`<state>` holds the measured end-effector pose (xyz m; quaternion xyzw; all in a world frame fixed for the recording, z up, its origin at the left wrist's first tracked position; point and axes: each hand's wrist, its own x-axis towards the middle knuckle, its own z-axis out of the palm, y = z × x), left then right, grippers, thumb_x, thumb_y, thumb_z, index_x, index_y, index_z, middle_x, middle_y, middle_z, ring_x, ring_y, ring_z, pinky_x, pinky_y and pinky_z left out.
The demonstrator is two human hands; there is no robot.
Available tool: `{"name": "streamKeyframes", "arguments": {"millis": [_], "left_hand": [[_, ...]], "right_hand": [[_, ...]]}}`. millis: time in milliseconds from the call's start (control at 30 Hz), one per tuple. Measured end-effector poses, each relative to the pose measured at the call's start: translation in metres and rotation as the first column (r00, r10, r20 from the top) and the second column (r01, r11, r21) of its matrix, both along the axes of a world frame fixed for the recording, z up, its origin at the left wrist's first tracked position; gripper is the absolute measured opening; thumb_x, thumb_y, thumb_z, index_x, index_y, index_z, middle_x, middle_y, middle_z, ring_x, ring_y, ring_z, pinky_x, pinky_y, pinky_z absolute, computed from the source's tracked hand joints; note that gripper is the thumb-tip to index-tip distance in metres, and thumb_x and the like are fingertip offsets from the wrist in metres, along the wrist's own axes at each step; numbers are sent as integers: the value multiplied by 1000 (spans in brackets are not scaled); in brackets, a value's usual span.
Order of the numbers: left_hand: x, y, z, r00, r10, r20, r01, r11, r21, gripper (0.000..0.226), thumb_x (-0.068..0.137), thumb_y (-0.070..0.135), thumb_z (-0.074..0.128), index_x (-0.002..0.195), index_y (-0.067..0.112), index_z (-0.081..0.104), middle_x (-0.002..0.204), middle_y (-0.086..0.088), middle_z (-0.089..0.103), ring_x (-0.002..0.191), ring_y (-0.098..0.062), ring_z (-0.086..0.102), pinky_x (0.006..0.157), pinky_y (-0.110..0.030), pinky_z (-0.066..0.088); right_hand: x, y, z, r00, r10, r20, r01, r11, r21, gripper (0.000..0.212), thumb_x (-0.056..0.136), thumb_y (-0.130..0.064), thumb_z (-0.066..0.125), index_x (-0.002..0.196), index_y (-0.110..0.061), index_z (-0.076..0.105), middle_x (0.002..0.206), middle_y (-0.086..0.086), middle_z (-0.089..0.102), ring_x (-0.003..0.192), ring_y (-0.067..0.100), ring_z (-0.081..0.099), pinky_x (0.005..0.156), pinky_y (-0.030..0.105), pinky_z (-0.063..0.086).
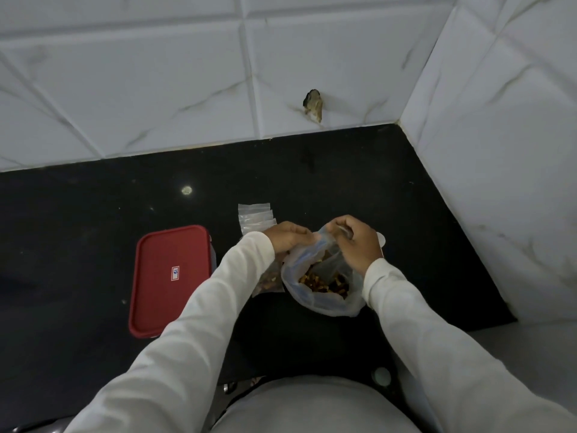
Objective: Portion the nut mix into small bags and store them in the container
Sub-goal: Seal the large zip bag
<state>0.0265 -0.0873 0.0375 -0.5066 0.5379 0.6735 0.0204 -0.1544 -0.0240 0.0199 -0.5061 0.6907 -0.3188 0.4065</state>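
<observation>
A large thin plastic bag (324,303) holding the nut mix (324,284) stands on the black counter. My left hand (288,237) pinches the bag's rim on its left side. My right hand (356,242) grips the rim on the right, and a small clear bag seems to hang from it into the big one. A filled small bag (270,281) lies partly under my left sleeve. Several empty small bags (254,218) sit stacked just beyond my left hand. The container with its red lid (170,279) on lies to the left.
The black counter (93,229) runs left to right, with white tiled walls behind and on the right. A chipped hole (313,106) marks the back wall. A white object (381,239) peeks out behind my right hand.
</observation>
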Motion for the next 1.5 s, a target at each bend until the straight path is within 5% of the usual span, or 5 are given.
{"name": "streamKeyframes", "arguments": {"millis": [533,733,867,1200,1500], "left_hand": [[5,8,4,975,109,-191,-134,983,-124,16,77,17,72,67,25,62,93,-6,69,101,-33,66,91,-49,54],[-6,9,14,965,167,203,-11,798,-603,24,86,6,65,74,22,52,85,1,58,86,-19,58,74,-24,46],[-22,17,20,872,211,441,237,606,-759,29,88,7,62,112,17,51,117,-7,49,98,-27,60,87,-37,54],[8,-13,37,980,-5,197,42,982,-183,26,87,38,68,110,26,67,110,-1,69,104,-18,65,98,-40,51],[11,-11,35,951,-185,247,282,847,-451,13,82,16,75,85,28,72,78,10,65,76,-6,61,75,-21,51]], "right_hand": [[-38,63,-18,961,-122,250,-15,874,485,24,86,-30,68,108,-20,65,106,6,70,101,21,65,99,46,48],[-23,55,-3,976,-188,106,137,920,368,21,93,-31,59,110,-19,57,98,4,62,89,15,60,74,31,46],[-28,58,2,837,-279,471,41,889,456,31,85,-25,70,113,-11,66,107,13,70,97,25,68,82,39,56],[-42,56,-6,570,-462,680,114,864,491,33,91,-3,58,124,-8,61,121,19,64,116,38,59,95,52,49],[-38,49,1,937,-327,126,278,912,302,23,89,-11,61,104,-26,68,100,2,68,98,20,64,88,42,54]]}}
